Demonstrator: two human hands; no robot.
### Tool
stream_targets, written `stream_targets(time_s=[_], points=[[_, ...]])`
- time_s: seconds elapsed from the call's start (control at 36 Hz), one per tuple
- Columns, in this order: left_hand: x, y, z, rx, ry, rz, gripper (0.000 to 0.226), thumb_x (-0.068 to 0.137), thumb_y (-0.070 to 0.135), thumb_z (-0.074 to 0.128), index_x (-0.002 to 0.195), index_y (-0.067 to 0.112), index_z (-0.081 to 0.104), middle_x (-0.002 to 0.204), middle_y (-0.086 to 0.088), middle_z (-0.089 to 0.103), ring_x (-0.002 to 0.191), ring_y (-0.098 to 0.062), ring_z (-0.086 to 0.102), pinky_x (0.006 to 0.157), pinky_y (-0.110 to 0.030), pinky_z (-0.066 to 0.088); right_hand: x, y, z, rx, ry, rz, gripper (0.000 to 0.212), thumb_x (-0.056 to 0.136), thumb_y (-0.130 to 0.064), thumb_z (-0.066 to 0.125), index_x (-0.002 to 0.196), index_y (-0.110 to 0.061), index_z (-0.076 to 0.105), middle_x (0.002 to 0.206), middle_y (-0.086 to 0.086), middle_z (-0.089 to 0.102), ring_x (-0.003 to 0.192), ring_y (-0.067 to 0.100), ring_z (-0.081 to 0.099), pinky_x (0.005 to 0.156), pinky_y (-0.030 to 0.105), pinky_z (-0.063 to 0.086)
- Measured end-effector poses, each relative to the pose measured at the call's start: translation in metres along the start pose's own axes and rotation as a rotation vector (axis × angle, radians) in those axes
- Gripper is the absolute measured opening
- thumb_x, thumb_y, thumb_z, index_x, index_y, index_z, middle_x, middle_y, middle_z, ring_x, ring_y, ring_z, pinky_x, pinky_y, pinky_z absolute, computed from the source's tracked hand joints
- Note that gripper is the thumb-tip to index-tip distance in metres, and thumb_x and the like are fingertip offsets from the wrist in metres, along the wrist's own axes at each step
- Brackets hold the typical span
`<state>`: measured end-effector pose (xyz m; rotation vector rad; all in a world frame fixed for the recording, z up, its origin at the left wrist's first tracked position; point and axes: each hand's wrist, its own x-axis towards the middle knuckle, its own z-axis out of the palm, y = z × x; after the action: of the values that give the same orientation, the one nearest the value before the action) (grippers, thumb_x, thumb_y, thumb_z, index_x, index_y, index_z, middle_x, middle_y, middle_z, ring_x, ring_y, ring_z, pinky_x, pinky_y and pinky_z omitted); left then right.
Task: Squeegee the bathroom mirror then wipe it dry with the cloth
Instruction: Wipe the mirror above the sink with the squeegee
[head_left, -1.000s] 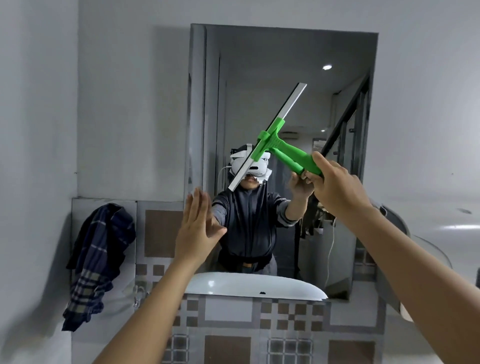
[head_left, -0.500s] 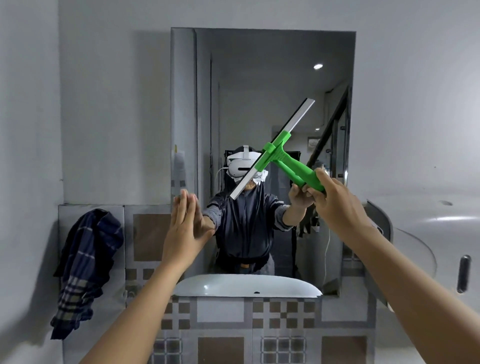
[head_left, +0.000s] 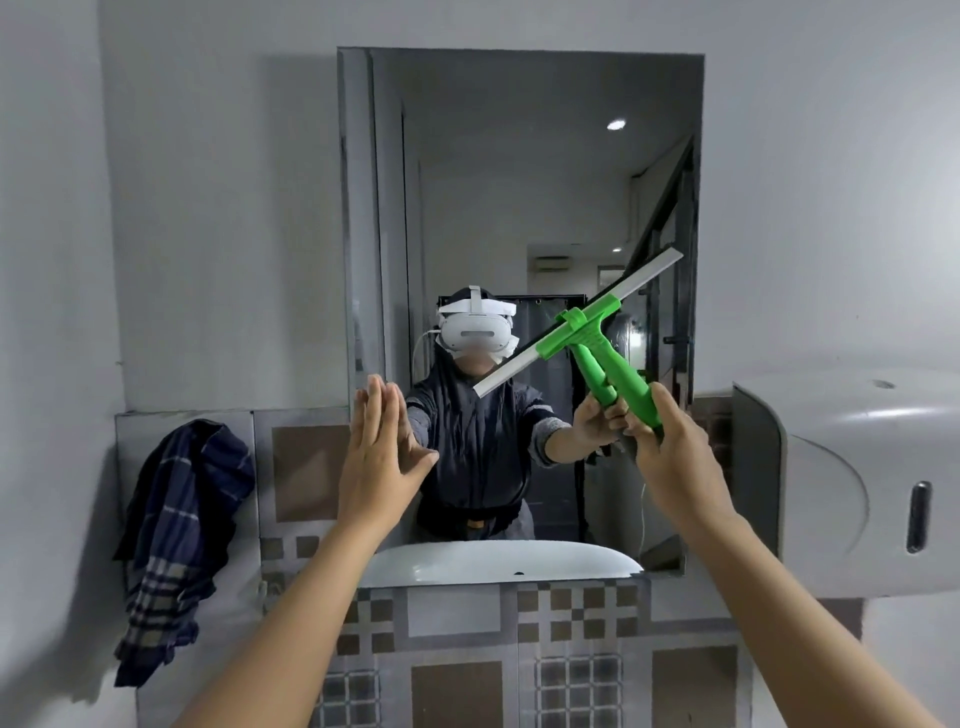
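The rectangular bathroom mirror (head_left: 498, 182) hangs on the grey wall ahead. My right hand (head_left: 670, 457) grips the handle of a green squeegee (head_left: 608, 358); its pale blade slants across the lower right of the glass, right end higher. My left hand (head_left: 376, 457) is raised with straight fingers at the mirror's lower left edge; I cannot tell whether the fingertips touch the glass. A dark blue plaid cloth (head_left: 174, 540) hangs on the tiled wall to the left.
A white basin rim (head_left: 498, 564) shows in the mirror's bottom. Patterned brown and grey tiles (head_left: 576, 639) run below the mirror. A white wall-mounted dispenser (head_left: 852, 488) juts out on the right, close to my right forearm.
The squeegee has moved down and to the right across the glass, its blade now flatter. My left hand stays raised at the mirror's lower left. The view has shifted, showing more of the dispenser.
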<state>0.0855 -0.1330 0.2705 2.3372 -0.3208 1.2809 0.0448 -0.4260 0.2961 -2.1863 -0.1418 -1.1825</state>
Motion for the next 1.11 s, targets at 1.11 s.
stream_targets(time_s=[1.11], points=[[-0.004, -0.035, -0.009, 0.002, -0.065, 0.224, 0.088, 0.087, 0.033, 0.060, 0.147, 0.016, -0.001, 0.155, 0.003, -0.014, 0.142, -0.012, -0.015, 0.109, -0.016, -0.002, -0.067, -0.147, 0.104, 0.667, 0.255, 0.441, 0.011, 0.097, -0.016, 0.043, 0.104, -0.007, 0.045, 0.071, -0.005, 0.051, 0.056, 0.006, 0.049, 0.039, 0.007, 0.036]])
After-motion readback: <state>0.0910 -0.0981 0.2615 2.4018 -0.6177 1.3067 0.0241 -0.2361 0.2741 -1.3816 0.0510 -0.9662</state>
